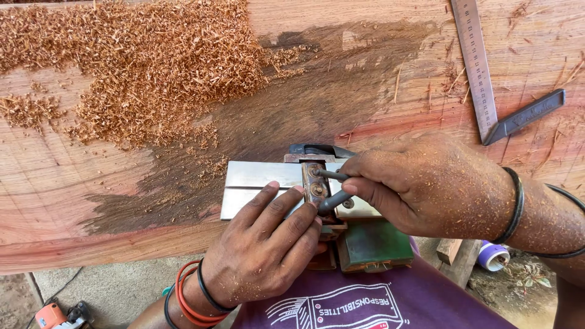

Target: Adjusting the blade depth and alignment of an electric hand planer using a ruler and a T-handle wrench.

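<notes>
An upturned electric planer (286,186) lies on a broad wooden slab (378,67) that serves as the worktop, at the slab's near edge just in front of the person. Its bright metal sole faces up, and its long axis runs left to right across the view, with the green body (373,244) hanging over the near edge toward the person's purple shirt (365,301). Across the sole, a rusty brown blade clamp (314,183) with two round bolt heads runs front to back, at right angles to the long axis.

The left hand (265,244) lies flat on the sole, fingers spread and pressed down, the fingertips just beside the blade clamp. The right hand (426,183) has its fingers clamped on a dark grey L-shaped key (332,186), whose short arm points left into the upper bolt head while the other arm slants down toward the left hand.

Reddish wood shavings (140,67) cover the slab's far left, and a dark stained patch (292,103) spreads behind the planer. A metal try square (487,85) lies well apart at the far right. Below the slab, an orange tool (52,315) sits on the ground at the left and a white and purple container (492,256) at the right; its contents cannot be seen.
</notes>
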